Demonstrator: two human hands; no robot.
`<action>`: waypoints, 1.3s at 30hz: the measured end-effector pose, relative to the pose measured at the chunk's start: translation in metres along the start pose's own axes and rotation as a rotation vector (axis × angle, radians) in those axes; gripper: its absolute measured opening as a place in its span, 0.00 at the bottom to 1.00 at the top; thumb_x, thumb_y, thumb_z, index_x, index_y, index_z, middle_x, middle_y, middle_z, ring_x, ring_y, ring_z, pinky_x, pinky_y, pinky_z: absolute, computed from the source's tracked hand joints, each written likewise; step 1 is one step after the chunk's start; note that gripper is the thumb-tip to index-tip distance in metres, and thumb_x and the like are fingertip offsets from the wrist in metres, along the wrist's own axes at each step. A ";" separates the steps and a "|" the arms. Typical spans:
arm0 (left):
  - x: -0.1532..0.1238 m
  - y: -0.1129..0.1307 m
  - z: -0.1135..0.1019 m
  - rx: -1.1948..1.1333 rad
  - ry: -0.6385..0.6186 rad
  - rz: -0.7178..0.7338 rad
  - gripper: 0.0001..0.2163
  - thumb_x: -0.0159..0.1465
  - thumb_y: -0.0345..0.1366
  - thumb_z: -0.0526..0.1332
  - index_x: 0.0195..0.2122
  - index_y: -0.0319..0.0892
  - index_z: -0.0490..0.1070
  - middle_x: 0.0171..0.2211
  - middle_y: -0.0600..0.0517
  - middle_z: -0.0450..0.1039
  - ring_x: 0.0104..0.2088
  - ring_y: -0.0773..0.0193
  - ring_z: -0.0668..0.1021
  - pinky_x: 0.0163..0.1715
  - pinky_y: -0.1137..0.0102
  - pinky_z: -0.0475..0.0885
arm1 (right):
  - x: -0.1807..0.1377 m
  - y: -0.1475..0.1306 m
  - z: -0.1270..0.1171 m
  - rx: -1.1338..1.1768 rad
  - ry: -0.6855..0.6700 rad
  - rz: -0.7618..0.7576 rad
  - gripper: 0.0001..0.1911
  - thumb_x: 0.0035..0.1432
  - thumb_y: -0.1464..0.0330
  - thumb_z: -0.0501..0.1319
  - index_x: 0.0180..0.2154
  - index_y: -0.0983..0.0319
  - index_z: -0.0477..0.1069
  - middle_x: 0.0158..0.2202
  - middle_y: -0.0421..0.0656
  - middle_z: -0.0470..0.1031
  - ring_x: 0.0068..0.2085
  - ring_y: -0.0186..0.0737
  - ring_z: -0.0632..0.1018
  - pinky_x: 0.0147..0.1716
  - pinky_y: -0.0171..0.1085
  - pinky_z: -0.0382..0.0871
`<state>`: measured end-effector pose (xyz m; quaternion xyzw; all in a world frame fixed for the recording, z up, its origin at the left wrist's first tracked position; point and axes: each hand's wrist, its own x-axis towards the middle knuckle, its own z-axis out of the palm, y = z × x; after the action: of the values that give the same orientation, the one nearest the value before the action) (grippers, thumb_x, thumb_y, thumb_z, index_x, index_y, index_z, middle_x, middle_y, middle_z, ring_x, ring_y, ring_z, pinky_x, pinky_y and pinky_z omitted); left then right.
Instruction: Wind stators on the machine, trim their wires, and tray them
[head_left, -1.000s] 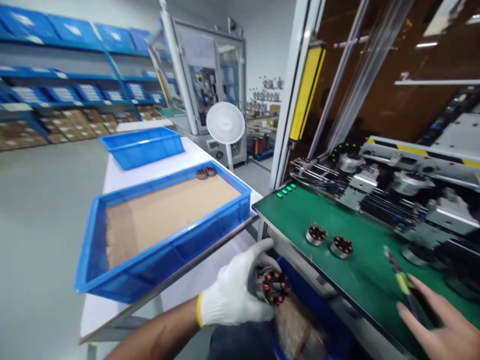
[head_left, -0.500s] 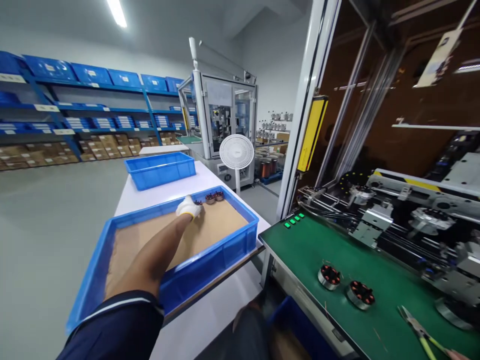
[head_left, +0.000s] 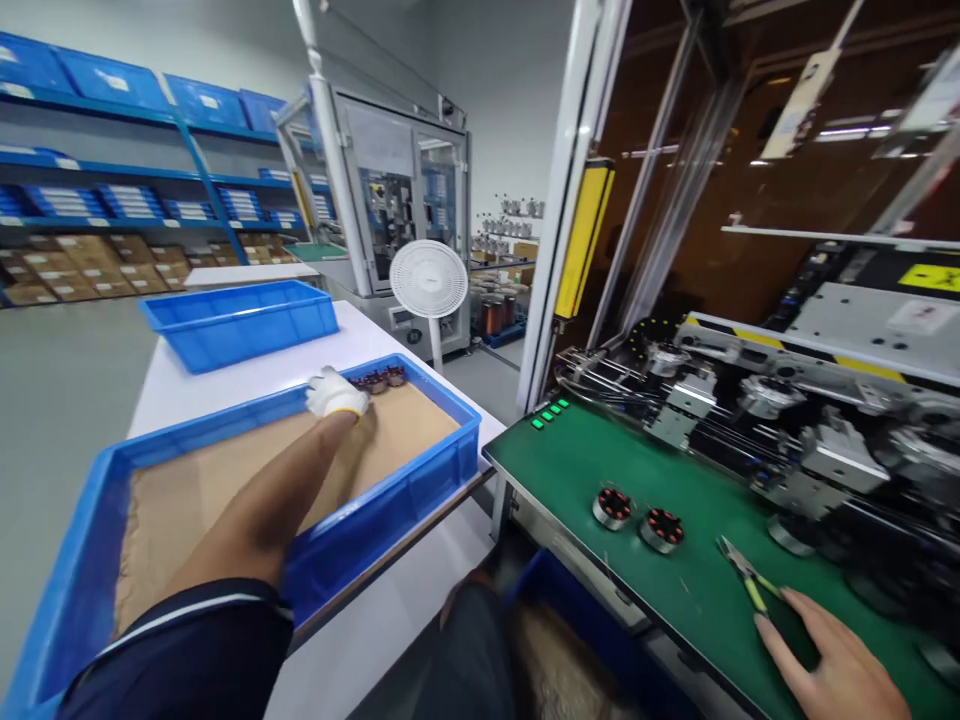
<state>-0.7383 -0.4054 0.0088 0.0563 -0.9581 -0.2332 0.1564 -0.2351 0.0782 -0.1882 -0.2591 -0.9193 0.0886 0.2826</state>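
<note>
My left hand [head_left: 337, 394], in a white glove, is inside a blue tray [head_left: 390, 500] lined with brown card. Its fingers look spread, with nothing visible in them. Just to its right, several motor stators [head_left: 377, 381] with dark windings line the tray's far edge. At the lower right, my bare right hand [head_left: 836, 650] has thumb and forefinger on the yellow-green handles of cutting pliers [head_left: 744, 572]. Their jaws point away, across the green bench top [head_left: 555, 470]. Two stators with copper windings, a left one [head_left: 613, 508] and a right one [head_left: 662, 530], rest left of the pliers.
A second blue tray [head_left: 247, 325] stands behind on the white table [head_left: 367, 325]. A white fan [head_left: 429, 280] is beyond it. Machine fixtures [head_left: 690, 400] border the bench's far side, beside an upright yellow bar [head_left: 585, 240]. Below the bench sits a dark blue bin [head_left: 570, 590].
My left hand has drawn left, away from the stators along the tray's far edge. The view has swung right, bringing my right hand at the pliers' handles into sight.
</note>
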 end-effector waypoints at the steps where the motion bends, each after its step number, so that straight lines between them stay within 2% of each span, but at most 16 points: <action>1: -0.007 0.017 -0.004 -0.002 -0.004 0.055 0.29 0.67 0.45 0.64 0.65 0.36 0.61 0.66 0.35 0.61 0.64 0.41 0.68 0.61 0.40 0.66 | 0.002 -0.012 -0.006 -0.033 0.001 -0.026 0.29 0.60 0.46 0.56 0.46 0.63 0.77 0.46 0.57 0.81 0.46 0.65 0.82 0.47 0.59 0.79; 3: -0.027 0.057 -0.005 -0.015 -0.089 0.210 0.35 0.65 0.46 0.65 0.66 0.31 0.57 0.67 0.29 0.57 0.67 0.33 0.64 0.62 0.35 0.61 | 0.006 -0.033 -0.015 -0.070 0.008 -0.061 0.29 0.64 0.48 0.53 0.46 0.65 0.77 0.45 0.58 0.81 0.47 0.62 0.82 0.48 0.57 0.79; 4: -0.041 0.078 -0.002 -0.023 -0.175 0.305 0.36 0.64 0.46 0.66 0.66 0.31 0.57 0.67 0.28 0.59 0.66 0.31 0.64 0.61 0.35 0.61 | 0.008 -0.042 -0.019 -0.083 0.006 -0.068 0.29 0.65 0.48 0.52 0.47 0.66 0.76 0.46 0.58 0.81 0.47 0.61 0.82 0.48 0.56 0.79; 8: -0.122 0.144 0.031 -0.034 -0.665 0.673 0.34 0.54 0.44 0.73 0.60 0.40 0.69 0.57 0.40 0.76 0.59 0.38 0.76 0.59 0.47 0.69 | 0.013 -0.058 -0.032 -0.105 0.151 -0.103 0.27 0.68 0.50 0.53 0.49 0.66 0.74 0.46 0.57 0.81 0.47 0.59 0.83 0.47 0.56 0.78; 10: -0.167 0.162 0.056 -0.037 -0.873 0.783 0.41 0.44 0.44 0.77 0.62 0.45 0.70 0.54 0.44 0.80 0.55 0.40 0.79 0.57 0.53 0.73 | 0.013 -0.063 -0.042 -0.095 0.293 -0.145 0.24 0.68 0.52 0.57 0.51 0.66 0.73 0.49 0.58 0.80 0.51 0.62 0.81 0.50 0.57 0.76; 12: -0.202 0.174 0.080 -0.074 -1.007 0.853 0.50 0.41 0.43 0.78 0.67 0.51 0.64 0.57 0.48 0.78 0.58 0.43 0.78 0.58 0.57 0.73 | 0.013 -0.068 -0.054 -0.094 0.401 -0.208 0.23 0.66 0.56 0.62 0.53 0.67 0.71 0.52 0.60 0.78 0.56 0.64 0.78 0.54 0.60 0.73; 15: -0.229 0.186 0.108 -0.171 -1.110 0.897 0.56 0.41 0.39 0.78 0.72 0.51 0.55 0.62 0.49 0.75 0.62 0.46 0.76 0.61 0.60 0.71 | 0.013 -0.073 -0.064 -0.108 0.441 -0.280 0.25 0.65 0.58 0.64 0.56 0.67 0.68 0.53 0.61 0.76 0.57 0.66 0.76 0.54 0.61 0.73; 17: -0.235 0.192 0.115 -0.250 -1.147 0.900 0.55 0.42 0.37 0.77 0.72 0.49 0.55 0.59 0.49 0.77 0.61 0.48 0.77 0.61 0.61 0.71 | 0.015 -0.074 -0.064 -0.099 0.438 -0.287 0.24 0.65 0.59 0.64 0.57 0.67 0.68 0.52 0.61 0.77 0.56 0.66 0.77 0.52 0.61 0.74; 20: -0.243 0.192 0.107 -0.363 -1.132 0.874 0.53 0.45 0.33 0.74 0.72 0.45 0.53 0.57 0.48 0.78 0.58 0.51 0.79 0.62 0.60 0.71 | 0.019 -0.074 -0.061 -0.073 0.426 -0.307 0.21 0.67 0.62 0.63 0.56 0.66 0.69 0.50 0.59 0.78 0.53 0.62 0.79 0.49 0.59 0.77; 23: -0.260 0.168 0.080 -0.480 -1.048 0.847 0.50 0.52 0.30 0.68 0.74 0.46 0.44 0.60 0.48 0.75 0.60 0.57 0.77 0.63 0.61 0.70 | 0.018 -0.089 -0.068 -0.056 0.431 -0.329 0.17 0.68 0.65 0.62 0.56 0.64 0.70 0.48 0.56 0.79 0.51 0.57 0.80 0.48 0.55 0.78; 25: -0.276 0.141 0.058 -0.601 -0.936 0.854 0.48 0.56 0.29 0.67 0.75 0.52 0.42 0.61 0.50 0.75 0.59 0.59 0.78 0.62 0.62 0.72 | 0.011 -0.118 -0.081 0.042 0.387 -0.327 0.18 0.69 0.65 0.62 0.57 0.63 0.70 0.48 0.54 0.80 0.50 0.55 0.81 0.48 0.53 0.78; 28: -0.301 0.101 0.024 -0.767 -0.696 1.004 0.48 0.59 0.31 0.69 0.74 0.58 0.43 0.57 0.50 0.78 0.54 0.56 0.82 0.55 0.59 0.77 | -0.003 -0.180 -0.108 0.386 0.158 -0.340 0.19 0.68 0.63 0.64 0.56 0.64 0.70 0.46 0.52 0.80 0.46 0.48 0.81 0.44 0.46 0.79; 30: -0.313 0.085 0.005 -0.855 -0.568 1.163 0.47 0.60 0.31 0.69 0.75 0.56 0.43 0.57 0.47 0.78 0.54 0.55 0.82 0.54 0.58 0.78 | -0.010 -0.217 -0.124 0.572 0.055 -0.379 0.12 0.69 0.69 0.64 0.52 0.65 0.72 0.40 0.48 0.79 0.39 0.42 0.80 0.38 0.40 0.78; 32: -0.319 0.078 -0.009 -0.914 -0.491 1.273 0.46 0.61 0.30 0.68 0.75 0.51 0.43 0.57 0.43 0.78 0.55 0.55 0.81 0.55 0.58 0.77 | -0.014 -0.240 -0.134 0.630 0.041 -0.413 0.09 0.66 0.78 0.62 0.48 0.66 0.73 0.33 0.44 0.77 0.32 0.37 0.75 0.32 0.37 0.74; 34: -0.322 0.075 -0.017 -0.930 -0.463 1.317 0.46 0.61 0.29 0.68 0.75 0.48 0.44 0.58 0.41 0.77 0.57 0.55 0.80 0.57 0.59 0.76 | -0.016 -0.248 -0.138 0.592 0.043 -0.432 0.10 0.64 0.83 0.62 0.44 0.66 0.73 0.31 0.44 0.75 0.30 0.37 0.72 0.30 0.37 0.71; 39: -0.325 0.073 -0.022 -0.943 -0.488 1.309 0.45 0.62 0.32 0.68 0.75 0.45 0.44 0.56 0.41 0.78 0.58 0.56 0.79 0.58 0.60 0.74 | -0.020 -0.242 -0.141 0.456 0.015 -0.452 0.08 0.63 0.83 0.63 0.39 0.67 0.72 0.30 0.45 0.74 0.31 0.38 0.72 0.29 0.39 0.68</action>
<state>-0.4269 -0.2916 -0.0282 -0.6336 -0.6066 -0.4770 0.0559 -0.2442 -0.1353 -0.0063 0.0209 -0.9078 0.2257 0.3529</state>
